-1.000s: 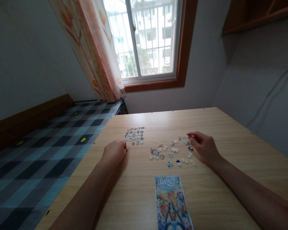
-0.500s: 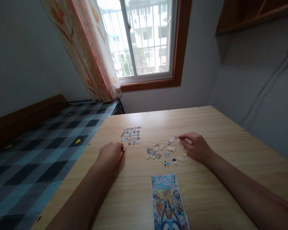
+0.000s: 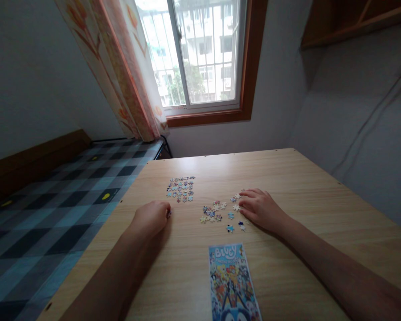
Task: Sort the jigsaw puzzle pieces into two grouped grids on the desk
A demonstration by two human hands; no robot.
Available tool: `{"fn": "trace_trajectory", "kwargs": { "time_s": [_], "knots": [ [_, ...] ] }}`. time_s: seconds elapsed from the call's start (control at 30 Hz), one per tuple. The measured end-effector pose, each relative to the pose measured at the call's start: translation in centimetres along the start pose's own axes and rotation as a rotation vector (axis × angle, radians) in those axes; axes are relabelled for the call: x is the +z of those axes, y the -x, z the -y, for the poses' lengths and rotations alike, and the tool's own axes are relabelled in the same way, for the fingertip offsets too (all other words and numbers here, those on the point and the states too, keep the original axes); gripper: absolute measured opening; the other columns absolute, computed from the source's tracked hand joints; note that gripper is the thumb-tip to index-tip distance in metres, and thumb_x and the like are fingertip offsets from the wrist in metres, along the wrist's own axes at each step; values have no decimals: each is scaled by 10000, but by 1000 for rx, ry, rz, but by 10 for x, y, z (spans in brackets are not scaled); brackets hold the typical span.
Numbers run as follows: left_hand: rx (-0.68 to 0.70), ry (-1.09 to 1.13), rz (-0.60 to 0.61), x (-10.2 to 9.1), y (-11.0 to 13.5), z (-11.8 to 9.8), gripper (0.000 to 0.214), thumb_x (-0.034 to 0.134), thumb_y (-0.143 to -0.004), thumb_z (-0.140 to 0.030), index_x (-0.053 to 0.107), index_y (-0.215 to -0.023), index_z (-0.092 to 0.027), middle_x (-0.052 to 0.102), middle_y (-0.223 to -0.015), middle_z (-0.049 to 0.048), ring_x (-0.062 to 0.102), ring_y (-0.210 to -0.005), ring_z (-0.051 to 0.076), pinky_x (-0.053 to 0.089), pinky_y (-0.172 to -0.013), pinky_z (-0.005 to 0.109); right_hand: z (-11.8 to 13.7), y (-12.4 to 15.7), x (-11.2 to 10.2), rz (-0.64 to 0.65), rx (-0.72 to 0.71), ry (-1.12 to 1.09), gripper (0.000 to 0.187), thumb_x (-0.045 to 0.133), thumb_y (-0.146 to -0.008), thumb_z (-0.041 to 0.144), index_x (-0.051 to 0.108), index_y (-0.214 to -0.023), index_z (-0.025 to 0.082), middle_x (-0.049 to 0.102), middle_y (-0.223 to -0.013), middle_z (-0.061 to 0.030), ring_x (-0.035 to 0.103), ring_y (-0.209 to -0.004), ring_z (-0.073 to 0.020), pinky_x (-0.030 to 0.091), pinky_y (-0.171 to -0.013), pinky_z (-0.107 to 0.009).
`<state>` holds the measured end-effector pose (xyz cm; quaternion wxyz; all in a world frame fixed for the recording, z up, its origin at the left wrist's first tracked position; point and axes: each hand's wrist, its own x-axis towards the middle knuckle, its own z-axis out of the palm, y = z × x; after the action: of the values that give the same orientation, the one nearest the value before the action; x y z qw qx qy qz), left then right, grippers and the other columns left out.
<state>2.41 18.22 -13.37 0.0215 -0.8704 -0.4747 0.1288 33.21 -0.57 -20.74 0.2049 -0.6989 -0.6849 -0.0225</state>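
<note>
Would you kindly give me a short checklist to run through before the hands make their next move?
1. Rows of pieces apart from the loose pieces: ok.
2. Picture card face up, apart from both hands: ok.
3. Left hand has a piece at its fingertips: ok.
4. Firmness of that grip: cannot tell.
5. Right hand clear of the loose pieces: not ok, it partly covers some.

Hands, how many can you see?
2: the left hand, holding a small piece near the puzzle rows, and the right hand, over the right side of the loose pieces. No other hand shows.
</note>
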Motion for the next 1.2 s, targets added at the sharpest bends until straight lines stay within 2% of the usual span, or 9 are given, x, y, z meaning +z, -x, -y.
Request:
{"fn": "trace_trajectory", "kwargs": {
  "time_s": [0.2,0.5,0.7,0.8,0.97,1.2],
  "knots": [
    [7,-29,7,0,0,-2,287,496,-860,-197,769,-938,-243,769,-1019,110,704,-918,272,480,-736,325,-11,1,-5,-11,81,-23,103,676,-881,305,750,-907,239,682,-1297,-68,571,-1221,-277,420,-1038,-479],
    [29,-28,-3,0,-1,-2,314,484,-858,-179,769,-977,-237,766,-1042,118,704,-927,284,479,-735,341,-15,1,-1,-62,158,7,126,679,-857,288,729,-952,222,675,-1298,-85,509,-1333,-310,384,-1103,-512],
    [7,-19,5,-1,-1,-3,307,481,-855,-181,765,-957,-236,768,-1019,114,704,-922,280,471,-724,335,-19,2,1,-122,160,33,210,602,-915,284,763,-1035,222,658,-1333,-101,497,-1350,-312,372,-1128,-531],
    [3,-23,12,-2,-1,-4,301,489,-856,-182,767,-959,-236,767,-1015,114,704,-919,276,464,-718,327,-17,3,1,-121,113,24,251,610,-922,304,768,-1107,243,636,-1373,-90,476,-1373,-319,352,-1150,-550],
    [3,-18,5,-4,1,-5,287,496,-862,-183,768,-946,-222,765,-986,126,703,-901,275,461,-711,320,-8,4,1,-29,25,14,177,633,-932,340,790,-1003,304,605,-1419,-46,386,-1448,-360,294,-1143,-658],
    [-3,-18,-2,-2,0,-5,311,496,-849,-197,779,-969,-240,767,-1029,122,704,-919,287,483,-731,338,-8,2,3,-77,20,-38,240,563,-974,312,798,-963,269,627,-1395,-65,420,-1431,-329,325,-1150,-610]
  ]
}}
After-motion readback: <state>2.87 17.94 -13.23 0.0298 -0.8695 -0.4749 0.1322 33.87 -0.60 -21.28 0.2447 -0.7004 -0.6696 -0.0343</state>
